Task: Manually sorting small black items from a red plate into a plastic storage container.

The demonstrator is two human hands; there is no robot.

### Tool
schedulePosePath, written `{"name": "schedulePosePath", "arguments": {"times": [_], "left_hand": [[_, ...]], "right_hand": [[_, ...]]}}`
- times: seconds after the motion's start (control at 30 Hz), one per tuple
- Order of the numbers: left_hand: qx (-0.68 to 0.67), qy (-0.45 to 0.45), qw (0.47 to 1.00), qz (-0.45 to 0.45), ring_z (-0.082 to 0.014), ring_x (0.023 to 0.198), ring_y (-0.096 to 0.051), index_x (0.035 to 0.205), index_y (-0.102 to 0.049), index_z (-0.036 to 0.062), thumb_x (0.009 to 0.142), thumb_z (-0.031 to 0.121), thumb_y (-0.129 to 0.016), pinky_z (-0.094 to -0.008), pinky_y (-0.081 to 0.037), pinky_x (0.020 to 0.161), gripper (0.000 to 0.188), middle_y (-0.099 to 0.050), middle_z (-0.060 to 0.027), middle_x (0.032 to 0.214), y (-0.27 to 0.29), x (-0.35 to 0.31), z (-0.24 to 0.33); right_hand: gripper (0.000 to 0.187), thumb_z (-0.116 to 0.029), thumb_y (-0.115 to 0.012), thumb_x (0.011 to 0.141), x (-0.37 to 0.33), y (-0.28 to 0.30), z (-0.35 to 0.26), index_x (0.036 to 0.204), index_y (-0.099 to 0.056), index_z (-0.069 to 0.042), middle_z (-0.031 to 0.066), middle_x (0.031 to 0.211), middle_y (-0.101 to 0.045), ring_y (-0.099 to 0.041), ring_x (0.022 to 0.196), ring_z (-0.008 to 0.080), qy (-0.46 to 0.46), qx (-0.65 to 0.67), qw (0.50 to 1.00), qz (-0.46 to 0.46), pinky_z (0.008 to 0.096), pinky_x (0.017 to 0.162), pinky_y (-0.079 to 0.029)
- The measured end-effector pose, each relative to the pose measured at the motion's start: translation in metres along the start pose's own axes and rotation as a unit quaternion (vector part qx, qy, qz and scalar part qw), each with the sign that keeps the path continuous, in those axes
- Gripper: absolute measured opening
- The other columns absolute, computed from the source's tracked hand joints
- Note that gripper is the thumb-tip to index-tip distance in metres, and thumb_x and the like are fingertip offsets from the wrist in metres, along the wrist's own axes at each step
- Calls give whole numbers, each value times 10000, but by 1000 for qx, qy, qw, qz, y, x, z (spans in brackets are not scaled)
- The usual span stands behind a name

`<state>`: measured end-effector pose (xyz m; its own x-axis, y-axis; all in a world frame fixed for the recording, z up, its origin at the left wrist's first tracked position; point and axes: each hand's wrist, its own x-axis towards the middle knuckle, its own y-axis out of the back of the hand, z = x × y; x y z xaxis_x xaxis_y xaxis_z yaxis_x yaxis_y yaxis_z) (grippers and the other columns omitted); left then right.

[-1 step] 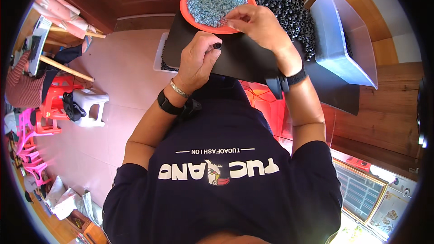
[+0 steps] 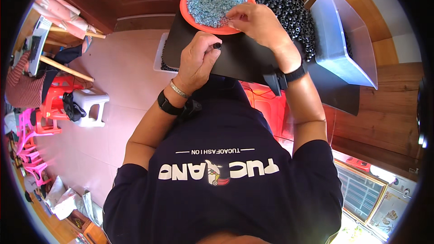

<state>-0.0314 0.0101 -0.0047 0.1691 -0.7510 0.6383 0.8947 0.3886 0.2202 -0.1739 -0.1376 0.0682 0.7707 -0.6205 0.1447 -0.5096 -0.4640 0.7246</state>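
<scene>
My left hand is closed around a small black cylindrical part, whose round end with a dark hole pokes out between thumb and forefinger. To its upper right, my right hand reaches over the near right rim of a red-orange round dish. Its thumb and forefinger come together in a pinch at the edge of a heap of small shiny silvery metal pieces in the dish. What sits between those fingertips is too small to make out. The dish rests on a dark tabletop.
Many black ring-like parts are piled right of the dish. Beyond them a translucent plastic bin stands tilted. A white tray with black pieces lies by the table's left edge. Another person sits far left near stools.
My right hand and wrist have shifted very slightly left, staying at the dish's rim. My left hand and the black part look unmoved.
</scene>
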Motion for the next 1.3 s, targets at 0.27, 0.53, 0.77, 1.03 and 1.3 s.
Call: {"name": "schedulePosePath", "arguments": {"times": [0.27, 0.53, 0.77, 1.03, 1.3], "left_hand": [[-45, 143, 988, 26, -95, 783, -551, 1016, -571, -14, 912, 78, -552, -248, -449, 723, 140, -580, -42, 873, 2, 0, -7], [-17, 137, 990, 7, -161, 714, -522, 1008, -581, 6, 853, 33, -576, -286, -448, 684, 157, -535, -85, 824, 1, 5, 1], [-25, 134, 991, 7, -174, 697, -517, 999, -578, 9, 846, 26, -577, -294, -444, 666, 154, -528, -85, 828, 2, 7, 2], [-17, 118, 993, -1, -176, 691, -515, 997, -577, 10, 845, 30, -582, -292, -438, 654, 153, -520, -86, 825, 1, 8, 2], [-8, 114, 993, 3, -177, 687, -507, 1000, -579, 8, 848, 35, -586, -291, -438, 656, 155, -526, -87, 834, 1, 7, 0]], "right_hand": [[114, -202, -639, 794, 23, -14, 24, 830, -694, -109, 99, 876, -665, -664, 832, 291, 91, -327, 940, 27, 404, 731, -542], [148, -175, -558, 854, 26, -18, 34, 818, -669, -83, 99, 832, -644, -657, 782, 298, 114, -321, 937, 73, 417, 696, -541], [139, -210, -631, 836, 23, -9, 27, 853, -651, -73, 100, 856, -650, -647, 801, 299, 97, -246, 961, 85, 397, 690, -523], [189, -271, -655, 798, 24, -17, 13, 782, -686, -85, 93, 831, -669, -657, 813, 291, 29, -286, 958, -6, 411, 717, -521], [134, -208, -614, 781, 25, -15, 23, 780, -674, -88, 96, 860, -678, -660, 843, 302, 34, -260, 965, -13, 423, 741, -522]]}}
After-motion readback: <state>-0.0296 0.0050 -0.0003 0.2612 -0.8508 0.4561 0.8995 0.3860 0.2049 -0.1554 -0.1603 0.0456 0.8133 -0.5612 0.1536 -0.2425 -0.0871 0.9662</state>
